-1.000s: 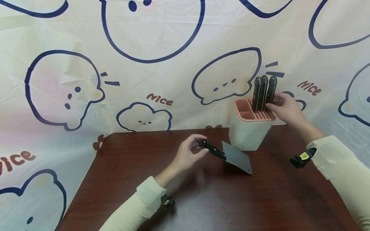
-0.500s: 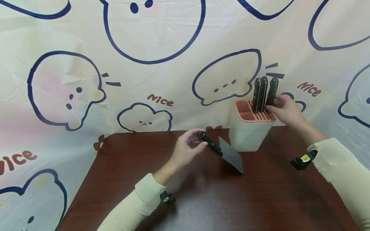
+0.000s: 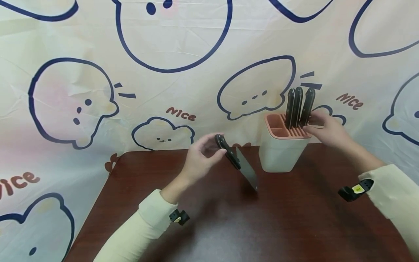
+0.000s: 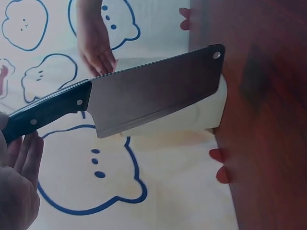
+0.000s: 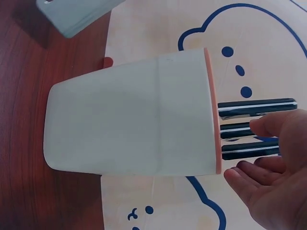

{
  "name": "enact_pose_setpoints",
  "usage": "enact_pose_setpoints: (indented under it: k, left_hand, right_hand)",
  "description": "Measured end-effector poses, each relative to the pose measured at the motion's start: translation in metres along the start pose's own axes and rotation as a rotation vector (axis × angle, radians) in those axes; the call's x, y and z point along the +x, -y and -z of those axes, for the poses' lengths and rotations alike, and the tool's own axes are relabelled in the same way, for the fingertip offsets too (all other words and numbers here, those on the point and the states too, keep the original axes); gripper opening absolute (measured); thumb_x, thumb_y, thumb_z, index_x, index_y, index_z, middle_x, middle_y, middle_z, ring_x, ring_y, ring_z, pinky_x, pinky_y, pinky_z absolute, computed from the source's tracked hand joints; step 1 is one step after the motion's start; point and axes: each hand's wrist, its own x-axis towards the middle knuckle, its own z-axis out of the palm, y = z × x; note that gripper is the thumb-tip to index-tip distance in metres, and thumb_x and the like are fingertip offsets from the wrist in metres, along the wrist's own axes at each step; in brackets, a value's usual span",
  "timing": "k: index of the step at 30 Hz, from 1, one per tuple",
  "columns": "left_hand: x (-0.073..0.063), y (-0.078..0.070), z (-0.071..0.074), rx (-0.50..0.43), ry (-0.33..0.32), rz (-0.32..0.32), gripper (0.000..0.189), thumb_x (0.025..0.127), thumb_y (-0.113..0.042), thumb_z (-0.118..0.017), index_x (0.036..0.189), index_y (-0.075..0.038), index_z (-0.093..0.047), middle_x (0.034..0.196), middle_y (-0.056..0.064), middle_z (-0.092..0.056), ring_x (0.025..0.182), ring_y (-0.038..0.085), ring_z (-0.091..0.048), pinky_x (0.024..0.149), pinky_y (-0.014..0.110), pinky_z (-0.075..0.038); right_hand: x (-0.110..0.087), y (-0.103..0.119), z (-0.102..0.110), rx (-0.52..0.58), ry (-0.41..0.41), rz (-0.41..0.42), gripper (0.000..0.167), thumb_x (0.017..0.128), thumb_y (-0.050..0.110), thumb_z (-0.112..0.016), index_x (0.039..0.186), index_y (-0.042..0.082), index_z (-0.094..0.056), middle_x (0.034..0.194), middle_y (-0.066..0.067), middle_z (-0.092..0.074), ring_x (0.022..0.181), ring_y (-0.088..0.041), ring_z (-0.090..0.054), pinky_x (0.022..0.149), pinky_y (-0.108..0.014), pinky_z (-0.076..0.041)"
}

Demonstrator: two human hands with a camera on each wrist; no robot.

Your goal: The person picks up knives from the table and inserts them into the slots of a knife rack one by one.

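Note:
My left hand (image 3: 198,158) holds a cleaver (image 3: 247,169) by its black riveted handle, above the table. The grey blade hangs tilted down to the right. In the left wrist view the broad cleaver blade (image 4: 153,93) shows flat side on, with a hole at its far corner. A white knife holder (image 3: 278,156) with a pink slotted top stands at the table's back right. Several black-handled knives (image 3: 297,107) stand in its slots. Beside the rightmost handle is my right hand (image 3: 328,129); in the right wrist view its thumb and fingers (image 5: 242,184) are spread around that handle.
The dark brown wooden table (image 3: 209,225) lies under both hands. Behind it hangs a pale cloth (image 3: 183,94) with blue cartoon outlines. The holder's left side has wider open compartments (image 3: 276,123). Black straps with small devices (image 3: 355,190) sit on both wrists.
My left hand has moved left and up with the cleaver, whose blade now turns more edge-on and stands farther from the holder. My right hand has shifted slightly right, off the rightmost handle.

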Motion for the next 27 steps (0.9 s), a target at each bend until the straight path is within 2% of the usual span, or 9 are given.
enact_pose_setpoints:
  k: [6, 10, 15, 18, 22, 27]
  left_hand:
    - [0.006, -0.009, 0.012, -0.011, -0.024, -0.044, 0.043, 0.09, 0.003, -0.072, 0.132, 0.001, -0.062, 0.104, 0.014, -0.072, 0.094, 0.024, -0.069, 0.082, 0.037, -0.06]
    - [0.009, -0.015, 0.02, -0.013, -0.026, -0.042, 0.045, 0.09, 0.003, -0.071, 0.133, 0.001, -0.061, 0.106, 0.014, -0.07, 0.095, 0.023, -0.069, 0.079, 0.041, -0.062]
    - [0.015, -0.02, 0.029, 0.038, -0.027, -0.054, 0.044, 0.091, -0.001, -0.071, 0.134, -0.002, -0.062, 0.103, 0.01, -0.068, 0.091, 0.021, -0.067, 0.08, 0.034, -0.06]
    - [0.018, -0.023, 0.034, 0.076, -0.024, -0.068, 0.044, 0.091, -0.004, -0.071, 0.134, -0.003, -0.063, 0.1, 0.008, -0.069, 0.088, 0.021, -0.066, 0.081, 0.029, -0.055]
    - [0.022, -0.027, 0.039, 0.102, -0.013, -0.046, 0.042, 0.092, -0.007, -0.071, 0.134, -0.004, -0.063, 0.098, 0.007, -0.07, 0.085, 0.02, -0.065, 0.077, 0.028, -0.054]
    - [0.026, -0.032, 0.043, 0.1, -0.027, -0.024, 0.042, 0.094, -0.008, -0.07, 0.135, -0.005, -0.063, 0.1, 0.008, -0.069, 0.087, 0.02, -0.065, 0.084, 0.03, -0.055]
  right_hand:
    - [-0.01, 0.003, 0.003, 0.012, -0.032, -0.01, 0.075, 0.103, 0.032, -0.058, 0.159, -0.001, -0.021, 0.151, -0.036, -0.037, 0.138, -0.056, -0.036, 0.104, -0.076, -0.032]
    - [-0.016, 0.008, 0.003, 0.032, -0.054, -0.024, 0.075, 0.103, 0.033, -0.057, 0.159, 0.0, -0.02, 0.154, -0.036, -0.033, 0.137, -0.057, -0.036, 0.103, -0.075, -0.034]
    - [-0.022, 0.02, 0.001, 0.034, -0.032, -0.022, 0.074, 0.104, 0.033, -0.057, 0.158, -0.002, -0.021, 0.154, -0.037, -0.031, 0.136, -0.058, -0.037, 0.104, -0.073, -0.035]
    - [-0.025, 0.029, -0.004, 0.058, -0.026, -0.002, 0.073, 0.104, 0.03, -0.058, 0.158, -0.003, -0.022, 0.153, -0.037, -0.032, 0.137, -0.057, -0.037, 0.105, -0.071, -0.035]
    - [-0.028, 0.041, -0.011, 0.088, -0.025, 0.03, 0.069, 0.103, 0.024, -0.06, 0.156, -0.005, -0.026, 0.152, -0.035, -0.036, 0.138, -0.053, -0.037, 0.107, -0.067, -0.036]
    - [-0.03, 0.051, -0.018, 0.137, -0.013, 0.085, 0.063, 0.103, 0.019, -0.061, 0.153, -0.004, -0.032, 0.149, -0.033, -0.041, 0.136, -0.051, -0.043, 0.106, -0.067, -0.038]
